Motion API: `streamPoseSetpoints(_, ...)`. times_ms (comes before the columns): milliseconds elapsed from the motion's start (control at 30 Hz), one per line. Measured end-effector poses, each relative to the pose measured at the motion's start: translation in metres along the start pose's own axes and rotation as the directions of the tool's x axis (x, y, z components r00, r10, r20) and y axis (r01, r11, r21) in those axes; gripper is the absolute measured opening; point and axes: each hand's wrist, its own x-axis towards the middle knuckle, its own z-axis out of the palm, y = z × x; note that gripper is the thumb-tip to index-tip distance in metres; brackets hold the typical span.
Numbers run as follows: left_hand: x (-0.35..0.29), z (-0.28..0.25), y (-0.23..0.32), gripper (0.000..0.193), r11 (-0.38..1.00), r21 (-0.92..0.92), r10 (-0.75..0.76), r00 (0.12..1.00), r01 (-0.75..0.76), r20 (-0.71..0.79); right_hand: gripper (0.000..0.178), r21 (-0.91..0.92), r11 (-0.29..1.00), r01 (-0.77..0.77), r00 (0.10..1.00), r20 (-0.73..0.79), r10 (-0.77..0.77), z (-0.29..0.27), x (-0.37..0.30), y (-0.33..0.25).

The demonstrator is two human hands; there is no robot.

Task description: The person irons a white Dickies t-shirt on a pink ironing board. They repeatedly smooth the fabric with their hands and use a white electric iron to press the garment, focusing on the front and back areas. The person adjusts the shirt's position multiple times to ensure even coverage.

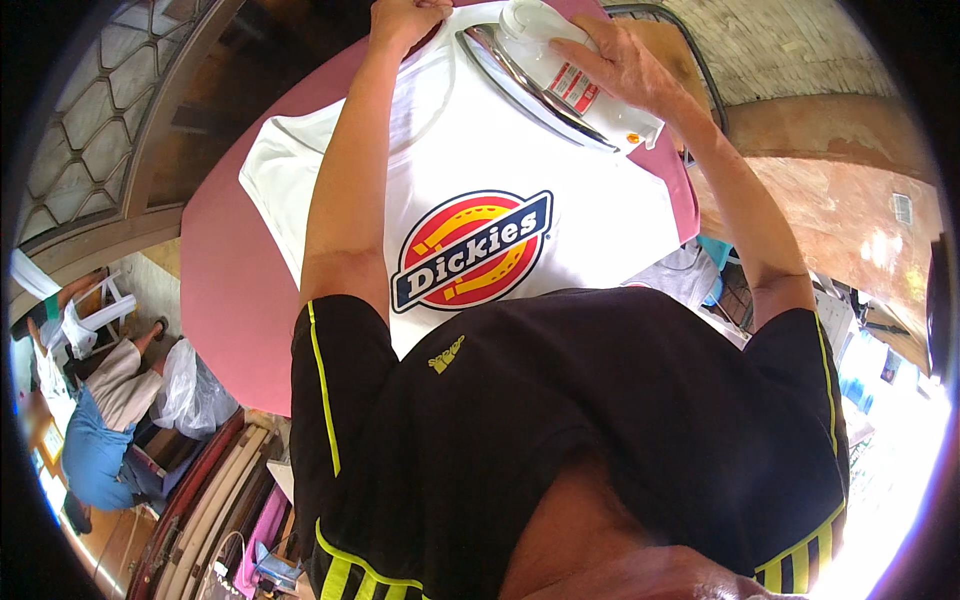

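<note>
Upper left's taken up by a diamond-lattice grille (92, 125). A patchy brown wall (835, 215) is seen at right, with the lower corner totally washed out by glare (895, 475).

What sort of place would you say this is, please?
Probably an ironing spot in a home or small workshop, though I can't tell which: a white iron, a white shirt and the pink surface under it suggest so.

The white shirt (602, 228) bears a white-lettered logo (473, 250), the iron (540, 68) a red label (573, 89).
</note>
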Motion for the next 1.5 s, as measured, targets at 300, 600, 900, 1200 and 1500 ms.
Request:
streamPoseSetpoints(300,-0.074,-0.052,0.018,0.032,0.978,0.178,0.145,0.968,-0.109,-0.206,0.041,-0.971,-0.145,0.192,0.487,0.223,-0.844,0.008,0.068,-0.016)
streamPoseSetpoints(600,-0.221,-0.064,-0.025,0.073,0.726,0.654,0.042,0.936,0.212,-0.349,0.05,-0.143,0.951,0.273,0.96,0.112,-0.258,0.011,0.084,-0.045)
streamPoseSetpoints(900,-0.207,-0.082,-0.014,0.071,0.662,0.681,-0.136,0.943,0.313,-0.302,0.029,0.103,0.789,0.606,0.653,0.502,-0.567,-0.008,0.067,-0.071)
streamPoseSetpoints(1200,-0.209,-0.094,-0.049,0.06,0.602,0.762,-0.156,0.971,0.239,-0.182,0.033,0.154,0.719,0.678,0.602,0.446,-0.662,0.024,0.046,-0.124)
streamPoseSetpoints(1500,-0.215,-0.137,-0.078,0.057,0.699,0.712,0.035,0.997,-0.071,0.065,0.038,0.148,0.704,0.695,0.598,0.424,-0.68,0.048,0.046,-0.155)
